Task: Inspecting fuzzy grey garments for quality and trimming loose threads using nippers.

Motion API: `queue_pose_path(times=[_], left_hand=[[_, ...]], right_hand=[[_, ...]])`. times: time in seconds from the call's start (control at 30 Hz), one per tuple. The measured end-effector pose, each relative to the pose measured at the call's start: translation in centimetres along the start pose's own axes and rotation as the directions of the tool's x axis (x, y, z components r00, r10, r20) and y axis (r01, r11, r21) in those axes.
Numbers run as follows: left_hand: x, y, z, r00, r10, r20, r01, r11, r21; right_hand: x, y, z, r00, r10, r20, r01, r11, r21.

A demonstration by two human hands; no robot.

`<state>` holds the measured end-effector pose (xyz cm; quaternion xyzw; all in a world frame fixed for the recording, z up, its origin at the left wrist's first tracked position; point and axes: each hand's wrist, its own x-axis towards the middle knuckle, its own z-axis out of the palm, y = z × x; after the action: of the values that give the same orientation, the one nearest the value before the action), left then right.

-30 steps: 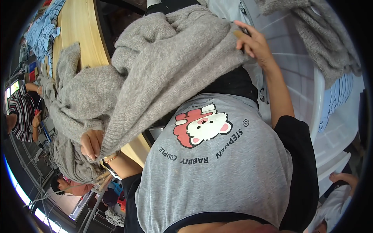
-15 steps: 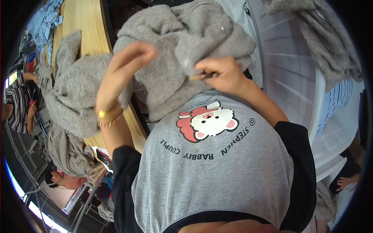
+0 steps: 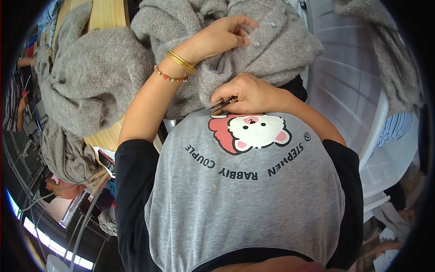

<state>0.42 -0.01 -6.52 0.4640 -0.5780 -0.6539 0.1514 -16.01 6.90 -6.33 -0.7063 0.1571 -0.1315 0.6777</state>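
Observation:
A fuzzy grey knit garment (image 3: pixel 276 59) lies bunched in front of me, with small shiny buttons or ornaments (image 3: pixel 257 44) on it. My left hand (image 3: pixel 222 38) rests over the knit, thumb and fingers apart, close to those shiny pieces; no cloth is visibly pinched in it. Against the garment's near edge, my right hand (image 3: pixel 249 93) is closed around small dark thread snips (image 3: pixel 222 105). Their blades point left, just above my shirt front. The fingers on the far side of the snips are partly hidden.
More grey knitwear (image 3: pixel 97 77) is heaped on the wooden table (image 3: pixel 108 14) at left. On the right stands a translucent plastic bin (image 3: pixel 344 90), with grey knit (image 3: pixel 394 68) and blue striped cloth (image 3: pixel 393 131) at its far side. Other people work at far left and lower right.
My left hand has moved right and forward onto the garment. My right hand, still holding the snips, has come slightly nearer to me. The knit has shifted, baring more shiny pieces.

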Motion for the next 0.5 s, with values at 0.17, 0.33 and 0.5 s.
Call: queue_pose_path(times=[0.17, 0.33, 0.5], left_hand=[[-2.8, 1.0, -1.4, 1.0, 0.008, -0.03, -0.019, 0.922, -0.387], [-7.0, 3.0, -3.0, 0.982, 0.084, -0.17, -0.189, 0.477, -0.859], [-12.6, 2.7, -5.2, 0.952, 0.038, -0.304, -0.281, 0.506, -0.816]], right_hand=[[1.2, -1.2, -0.1, 1.0, 0.005, 0.019, -0.005, 0.999, 0.034], [3.3, -2.6, -0.1, 0.995, -0.074, 0.07, 0.072, 0.997, 0.032], [5.8, -4.3, 1.3, 0.975, -0.135, 0.174, 0.114, 0.986, 0.125]])
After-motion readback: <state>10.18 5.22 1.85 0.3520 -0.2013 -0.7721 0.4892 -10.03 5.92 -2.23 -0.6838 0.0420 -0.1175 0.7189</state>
